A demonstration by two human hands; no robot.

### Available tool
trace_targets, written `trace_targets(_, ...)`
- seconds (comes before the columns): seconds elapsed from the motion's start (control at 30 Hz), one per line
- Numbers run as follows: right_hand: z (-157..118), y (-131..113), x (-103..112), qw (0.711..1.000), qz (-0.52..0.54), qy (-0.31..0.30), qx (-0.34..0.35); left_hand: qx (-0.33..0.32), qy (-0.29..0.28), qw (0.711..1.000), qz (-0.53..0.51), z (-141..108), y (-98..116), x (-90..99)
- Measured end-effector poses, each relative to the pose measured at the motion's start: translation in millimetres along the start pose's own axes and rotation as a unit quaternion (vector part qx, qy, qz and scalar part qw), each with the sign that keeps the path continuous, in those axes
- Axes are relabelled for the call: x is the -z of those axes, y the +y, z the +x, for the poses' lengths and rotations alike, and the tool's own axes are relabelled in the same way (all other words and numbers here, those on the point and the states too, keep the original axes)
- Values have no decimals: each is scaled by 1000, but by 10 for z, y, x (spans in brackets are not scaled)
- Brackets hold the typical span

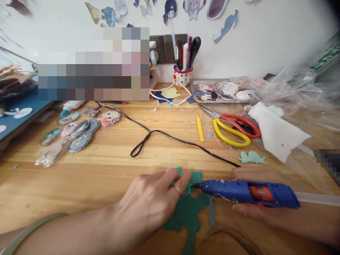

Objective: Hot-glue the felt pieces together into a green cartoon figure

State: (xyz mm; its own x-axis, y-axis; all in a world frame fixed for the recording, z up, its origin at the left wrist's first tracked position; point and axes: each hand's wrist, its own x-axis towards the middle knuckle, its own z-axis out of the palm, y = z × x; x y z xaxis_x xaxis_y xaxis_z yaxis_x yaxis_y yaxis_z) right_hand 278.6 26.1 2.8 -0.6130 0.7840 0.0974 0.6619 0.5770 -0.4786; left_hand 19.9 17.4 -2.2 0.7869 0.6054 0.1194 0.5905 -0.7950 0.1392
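Note:
My right hand [255, 212] is wrapped round a blue hot glue gun [225, 189], its nozzle pointing left. A clear glue stick [318, 198] runs out of the gun's back end. My left hand [156, 193], with a ring on one finger, pinches a small bright green cutout [196, 177]. The gun's tip touches or nearly touches that piece; I cannot tell which. Below lies a larger dark green cutout [187, 212], partly under my left hand. Beside it is a narrow grey-blue strip [211, 212].
A black cord [180, 137] loops across the wooden table. Scissors [231, 131], yellow tweezers [200, 128], a pale green cutout [252, 157] and white tissue [276, 131] lie at right. Wrapped figures [79, 131] sit at left. A pen cup [182, 75] and a tray [225, 101] stand behind.

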Motion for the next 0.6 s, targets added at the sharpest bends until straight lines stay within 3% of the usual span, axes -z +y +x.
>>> trace_targets(0.2,-21,23,-40,999,-26,20,-17,38,-84,996,-10,87,-26,33)
trace_targets(0.43,34,-28,-7,999,-17,43,3,35,-63,996,-55,51,-62,-14)
trace_targets(0.6,12,-24,-6,999,-37,33,2,49,-81,993,-76,53,-71,-27)
